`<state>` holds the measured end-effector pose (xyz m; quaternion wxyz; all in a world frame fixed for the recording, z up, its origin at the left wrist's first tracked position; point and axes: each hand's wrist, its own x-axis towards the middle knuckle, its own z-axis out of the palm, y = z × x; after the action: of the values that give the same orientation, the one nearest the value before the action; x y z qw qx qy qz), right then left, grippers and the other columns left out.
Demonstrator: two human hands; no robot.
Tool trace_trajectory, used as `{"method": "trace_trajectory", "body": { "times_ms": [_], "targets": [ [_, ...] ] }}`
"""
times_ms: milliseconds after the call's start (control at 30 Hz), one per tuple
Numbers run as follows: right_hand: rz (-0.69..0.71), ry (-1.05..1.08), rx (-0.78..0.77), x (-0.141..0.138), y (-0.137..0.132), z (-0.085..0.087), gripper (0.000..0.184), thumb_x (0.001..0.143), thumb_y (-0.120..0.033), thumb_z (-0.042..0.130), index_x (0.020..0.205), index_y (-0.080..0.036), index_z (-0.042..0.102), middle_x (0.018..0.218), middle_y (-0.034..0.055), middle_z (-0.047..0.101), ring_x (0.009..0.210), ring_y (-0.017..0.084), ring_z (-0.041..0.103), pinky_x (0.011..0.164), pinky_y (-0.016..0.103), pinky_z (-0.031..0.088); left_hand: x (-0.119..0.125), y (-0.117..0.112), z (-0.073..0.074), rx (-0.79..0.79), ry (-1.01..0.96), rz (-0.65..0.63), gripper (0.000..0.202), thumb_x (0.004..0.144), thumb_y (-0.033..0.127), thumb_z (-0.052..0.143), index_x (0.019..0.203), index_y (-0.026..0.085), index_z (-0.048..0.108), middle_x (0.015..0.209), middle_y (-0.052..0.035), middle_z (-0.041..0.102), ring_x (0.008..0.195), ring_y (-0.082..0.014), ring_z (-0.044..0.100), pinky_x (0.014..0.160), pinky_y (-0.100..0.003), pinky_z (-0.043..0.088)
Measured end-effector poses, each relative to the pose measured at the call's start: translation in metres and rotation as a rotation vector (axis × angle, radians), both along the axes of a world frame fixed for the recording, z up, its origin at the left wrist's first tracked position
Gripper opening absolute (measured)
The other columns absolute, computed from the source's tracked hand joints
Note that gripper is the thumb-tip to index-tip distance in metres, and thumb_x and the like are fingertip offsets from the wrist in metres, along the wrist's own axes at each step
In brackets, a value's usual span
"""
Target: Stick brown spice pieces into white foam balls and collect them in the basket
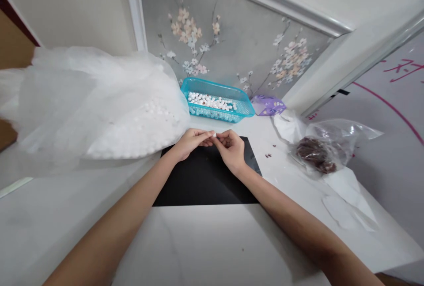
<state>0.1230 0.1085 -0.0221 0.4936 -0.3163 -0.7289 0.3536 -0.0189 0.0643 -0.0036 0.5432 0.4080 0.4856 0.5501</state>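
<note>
Above the black mat (202,184), my two hands meet fingertip to fingertip. A small white ball (214,135) is pinched between the thumb and finger of my left hand (194,141). The thumb and forefinger of my right hand (232,147) are closed together right against that ball. Whatever those right fingertips hold is too small to make out. Behind the hands stands a blue plastic basket (245,108) with many white balls in it, a few showing brown bits.
A big translucent bag (132,114) of white balls bulges at the left. To the right lie small brown pieces (268,156), a clear bag (314,153) of brown pieces, white paper (347,189) and a purple packet (269,105). A floral panel (225,34) stands behind the table.
</note>
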Motion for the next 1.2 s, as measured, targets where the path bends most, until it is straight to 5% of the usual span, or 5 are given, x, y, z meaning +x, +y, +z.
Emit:
{"method": "trace_trajectory", "body": {
  "times_ms": [333,667,1200],
  "targets": [
    [-0.02,-0.025,0.169,0.0022,-0.0022,0.0039,0.02,0.077,-0.029,0.063,0.061,-0.019,0.056,0.059,-0.0025,0.05,0.049,0.008,0.041,0.048,0.024,0.035,-0.0011,-0.001,0.0011,-0.002,0.036,-0.006,0.027,0.067,0.041,0.07,0.074,0.015,0.074,0.067,-0.0058,0.069,0.067,-0.0138,0.06,0.07,-0.027,0.046],
    [-0.044,-0.013,0.055,0.0017,0.0018,0.0029,0.021,0.073,-0.034,0.066,0.084,-0.018,0.059,0.074,-0.0034,0.052,0.044,0.002,0.038,0.042,0.019,0.033,-0.0001,0.0012,-0.0004,-0.017,-0.019,-0.001,0.03,0.066,0.043,0.07,0.074,0.014,0.072,0.068,-0.0045,0.068,0.067,-0.0119,0.06,0.069,-0.025,0.045],
    [0.011,0.01,-0.002,0.0006,0.0016,0.002,0.021,0.073,-0.034,0.065,0.068,-0.017,0.056,0.056,-0.0041,0.05,0.045,0.005,0.039,0.043,0.021,0.033,-0.0023,0.0001,-0.0003,-0.01,-0.01,-0.03,0.03,0.064,0.043,0.072,0.073,0.014,0.072,0.067,-0.0049,0.068,0.067,-0.0122,0.059,0.07,-0.026,0.045]
  ]
}}
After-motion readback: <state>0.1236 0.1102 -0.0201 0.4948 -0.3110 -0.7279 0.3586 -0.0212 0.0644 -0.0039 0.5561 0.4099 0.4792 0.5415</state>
